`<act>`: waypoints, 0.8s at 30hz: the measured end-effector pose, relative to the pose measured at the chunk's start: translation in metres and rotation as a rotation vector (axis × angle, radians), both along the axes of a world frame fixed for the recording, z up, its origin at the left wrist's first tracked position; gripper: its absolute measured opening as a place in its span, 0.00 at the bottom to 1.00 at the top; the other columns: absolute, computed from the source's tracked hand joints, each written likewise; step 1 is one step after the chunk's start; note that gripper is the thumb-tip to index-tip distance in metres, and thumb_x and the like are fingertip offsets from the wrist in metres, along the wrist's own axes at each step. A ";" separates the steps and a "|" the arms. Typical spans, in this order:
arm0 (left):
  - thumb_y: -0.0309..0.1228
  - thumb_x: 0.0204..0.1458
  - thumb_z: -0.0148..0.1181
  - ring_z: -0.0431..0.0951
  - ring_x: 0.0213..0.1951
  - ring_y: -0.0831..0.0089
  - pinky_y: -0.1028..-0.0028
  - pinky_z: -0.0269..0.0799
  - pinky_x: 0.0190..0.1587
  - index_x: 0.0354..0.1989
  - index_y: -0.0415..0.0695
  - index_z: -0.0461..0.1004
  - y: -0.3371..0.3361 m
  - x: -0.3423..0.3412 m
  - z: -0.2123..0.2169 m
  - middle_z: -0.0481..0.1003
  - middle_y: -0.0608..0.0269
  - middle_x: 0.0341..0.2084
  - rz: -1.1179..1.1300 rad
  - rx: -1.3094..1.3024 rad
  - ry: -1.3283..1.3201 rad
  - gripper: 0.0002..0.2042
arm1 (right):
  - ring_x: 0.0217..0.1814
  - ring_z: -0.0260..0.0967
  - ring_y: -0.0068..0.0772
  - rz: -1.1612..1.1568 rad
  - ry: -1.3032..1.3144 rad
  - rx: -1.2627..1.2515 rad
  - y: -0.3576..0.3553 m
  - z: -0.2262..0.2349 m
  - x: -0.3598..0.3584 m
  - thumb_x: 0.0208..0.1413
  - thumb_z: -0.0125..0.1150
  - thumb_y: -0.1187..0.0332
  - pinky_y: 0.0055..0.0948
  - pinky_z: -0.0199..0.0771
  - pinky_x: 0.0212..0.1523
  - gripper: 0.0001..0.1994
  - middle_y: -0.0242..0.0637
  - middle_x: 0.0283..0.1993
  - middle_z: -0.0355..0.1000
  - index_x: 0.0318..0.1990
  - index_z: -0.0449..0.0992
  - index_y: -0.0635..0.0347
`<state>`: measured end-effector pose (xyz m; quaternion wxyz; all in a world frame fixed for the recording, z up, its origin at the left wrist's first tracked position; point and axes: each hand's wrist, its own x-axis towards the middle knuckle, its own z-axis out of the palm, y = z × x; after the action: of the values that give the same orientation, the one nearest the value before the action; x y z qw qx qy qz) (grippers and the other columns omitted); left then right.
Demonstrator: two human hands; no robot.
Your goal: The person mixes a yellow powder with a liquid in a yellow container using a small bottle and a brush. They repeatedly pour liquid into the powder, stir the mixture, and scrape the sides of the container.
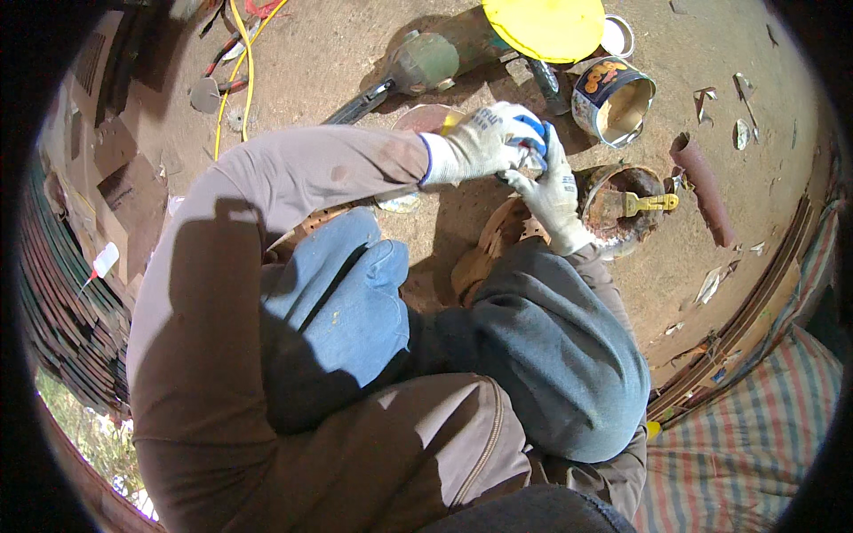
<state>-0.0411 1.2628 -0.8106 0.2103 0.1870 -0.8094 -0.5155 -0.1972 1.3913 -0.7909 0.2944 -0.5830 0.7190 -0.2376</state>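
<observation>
So I'm crouched over the dirt floor point(355, 53) beside the rusty can point(613, 213) with a yellow scraper point(653, 202) in it. My left hand point(484, 142) and right hand point(553, 191), both gloved, are pinched shut around a small blue-and-white thing point(536, 142). Looks like I'm twisting it open; next I'd need a firmer grip, I reckon.

Small object pinched between left hand point(484, 142) and right hand point(553, 191): mostly covered by gloves, kind cannot tell
Both palms and fingertips hidden by gloves
Yellow lid point(544, 27): top cut by picture edge
Rusty pot point(613, 213): near side behind right hand, contents too murky to tell
Round plate point(425, 120): lower part behind left forearm
Wooden piece point(484, 258): partly under knee
Striped cloth point(746, 426): runs off into dark rim
</observation>
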 end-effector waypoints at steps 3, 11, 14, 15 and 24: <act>0.30 0.42 0.70 0.77 0.51 0.57 0.60 0.73 0.55 0.42 0.49 0.82 0.011 0.004 0.003 0.78 0.58 0.47 0.030 0.028 0.035 0.15 | 0.59 0.70 0.55 -0.016 0.022 -0.045 0.002 -0.021 0.004 0.44 0.77 0.60 0.45 0.71 0.60 0.40 0.51 0.58 0.72 0.65 0.65 0.63; 0.40 0.50 0.72 0.72 0.59 0.55 0.60 0.68 0.63 0.59 0.46 0.72 -0.026 0.048 0.049 0.71 0.53 0.56 -0.025 -0.074 -0.138 0.28 | 0.53 0.73 0.37 -0.278 -0.337 -0.020 0.004 0.008 -0.002 0.44 0.80 0.64 0.34 0.74 0.55 0.35 0.44 0.52 0.72 0.60 0.68 0.64; 0.34 0.54 0.68 0.74 0.57 0.56 0.62 0.70 0.61 0.57 0.44 0.73 -0.048 0.086 0.052 0.73 0.52 0.54 0.107 -0.010 -0.194 0.23 | 0.56 0.74 0.44 -0.204 -0.172 -0.079 -0.030 0.045 -0.005 0.46 0.80 0.63 0.36 0.75 0.55 0.40 0.50 0.56 0.72 0.64 0.64 0.64; 0.31 0.54 0.66 0.75 0.56 0.57 0.63 0.70 0.60 0.57 0.43 0.73 -0.053 0.101 0.056 0.74 0.52 0.52 0.184 -0.086 -0.230 0.21 | 0.55 0.75 0.46 -0.179 -0.081 -0.099 -0.039 0.051 -0.002 0.46 0.79 0.60 0.37 0.75 0.54 0.39 0.50 0.56 0.73 0.64 0.65 0.63; 0.27 0.58 0.64 0.78 0.52 0.66 0.69 0.74 0.55 0.56 0.41 0.75 -0.054 0.167 0.050 0.76 0.56 0.50 0.462 0.018 -0.320 0.17 | 0.42 0.77 0.42 0.011 0.480 -0.248 -0.085 0.079 -0.002 0.45 0.76 0.49 0.38 0.77 0.42 0.33 0.40 0.40 0.77 0.55 0.75 0.58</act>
<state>0.1254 1.2092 -0.7607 0.1903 0.4476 -0.7634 -0.4250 -0.1993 1.3061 -0.7121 0.0432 -0.6583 0.7302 -0.1775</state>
